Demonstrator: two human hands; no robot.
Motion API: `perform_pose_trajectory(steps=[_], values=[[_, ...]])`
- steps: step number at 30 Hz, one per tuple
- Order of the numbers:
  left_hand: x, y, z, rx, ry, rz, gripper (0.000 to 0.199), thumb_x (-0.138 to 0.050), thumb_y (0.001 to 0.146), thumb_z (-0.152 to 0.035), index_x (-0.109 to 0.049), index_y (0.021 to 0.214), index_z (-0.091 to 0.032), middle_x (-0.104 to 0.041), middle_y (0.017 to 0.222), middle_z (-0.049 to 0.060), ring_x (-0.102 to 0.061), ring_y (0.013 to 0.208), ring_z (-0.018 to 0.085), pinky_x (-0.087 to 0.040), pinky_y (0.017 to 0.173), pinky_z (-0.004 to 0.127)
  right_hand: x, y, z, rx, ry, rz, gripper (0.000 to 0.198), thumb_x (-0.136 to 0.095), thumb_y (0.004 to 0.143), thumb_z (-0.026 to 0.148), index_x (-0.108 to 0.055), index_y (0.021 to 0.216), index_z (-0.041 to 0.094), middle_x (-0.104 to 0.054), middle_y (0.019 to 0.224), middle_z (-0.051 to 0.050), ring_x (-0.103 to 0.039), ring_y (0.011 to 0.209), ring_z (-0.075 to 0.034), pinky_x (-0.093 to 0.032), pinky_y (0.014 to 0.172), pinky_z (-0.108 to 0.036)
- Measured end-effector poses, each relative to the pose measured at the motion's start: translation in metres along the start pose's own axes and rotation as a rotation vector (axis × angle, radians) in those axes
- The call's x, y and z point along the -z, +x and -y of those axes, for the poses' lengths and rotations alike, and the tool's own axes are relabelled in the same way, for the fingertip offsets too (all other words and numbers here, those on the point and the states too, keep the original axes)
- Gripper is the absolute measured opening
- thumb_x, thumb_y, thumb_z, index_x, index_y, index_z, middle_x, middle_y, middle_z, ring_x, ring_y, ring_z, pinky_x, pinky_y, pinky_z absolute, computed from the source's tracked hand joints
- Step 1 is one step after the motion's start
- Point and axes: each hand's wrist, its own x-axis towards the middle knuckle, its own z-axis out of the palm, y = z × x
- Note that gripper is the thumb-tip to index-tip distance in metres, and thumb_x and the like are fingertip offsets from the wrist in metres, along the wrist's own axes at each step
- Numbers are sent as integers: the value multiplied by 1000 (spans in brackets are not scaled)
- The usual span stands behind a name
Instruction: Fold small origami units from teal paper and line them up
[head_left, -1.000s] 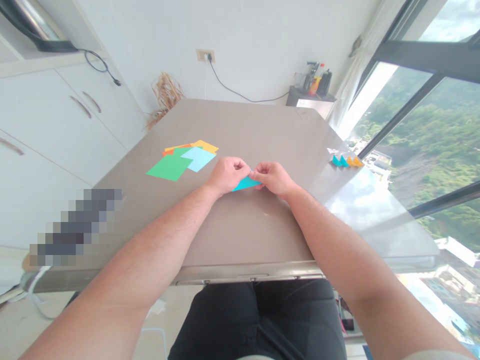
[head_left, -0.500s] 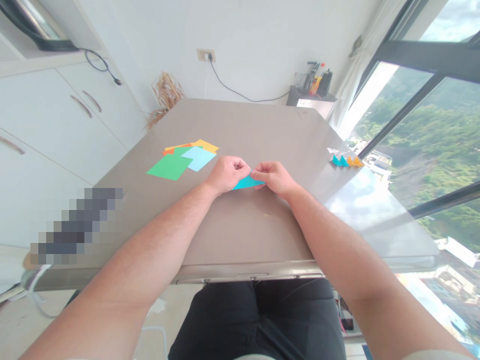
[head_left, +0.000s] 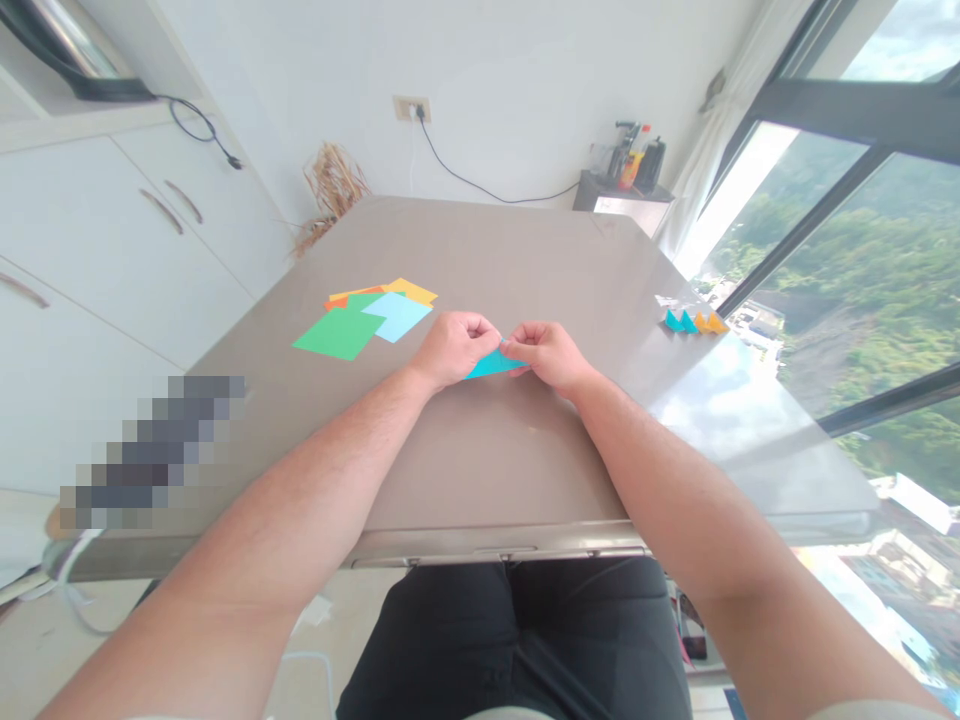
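Note:
A bright blue piece of folded paper (head_left: pixel 491 365) is held just above or on the table, in front of my body. My left hand (head_left: pixel 455 348) pinches it at its left side and upper edge. At its right side my right hand (head_left: pixel 546 352) grips it between thumb and fingers. The two thumbs almost meet at the paper's top. Fingers cover much of the sheet, so its full shape is hidden.
Left of my hands lie overlapping green (head_left: pixel 341 333), light blue (head_left: pixel 397 317) and orange-yellow paper sheets (head_left: pixel 412 291) on the grey-brown table (head_left: pixel 480 460). Small blue folded paper pieces (head_left: pixel 681 321) and orange ones (head_left: pixel 710 323) stand near the window edge. Pixelated area at left.

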Motion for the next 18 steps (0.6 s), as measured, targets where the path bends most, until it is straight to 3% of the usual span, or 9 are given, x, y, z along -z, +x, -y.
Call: perform_pose_trajectory(steps=[9, 18], values=[[4, 1, 5, 86, -112, 129, 19, -68, 72, -36, -71, 71, -17, -66, 66, 1, -56, 62, 13, -41, 56, 24, 1, 2, -4, 17, -19, 8, 18, -75, 69, 33, -63, 68, 20, -59, 65, 2, -60, 67, -14, -56, 63, -27], [5, 1, -3, 24, 0, 55, 16, -65, 69, -31, -68, 65, -16, -61, 59, -1, -49, 56, 11, -37, 52, 23, 1, 4, -3, -10, 22, 19, 15, -76, 67, 29, -65, 68, 19, -60, 65, 1, -62, 69, -15, -60, 64, -29]])
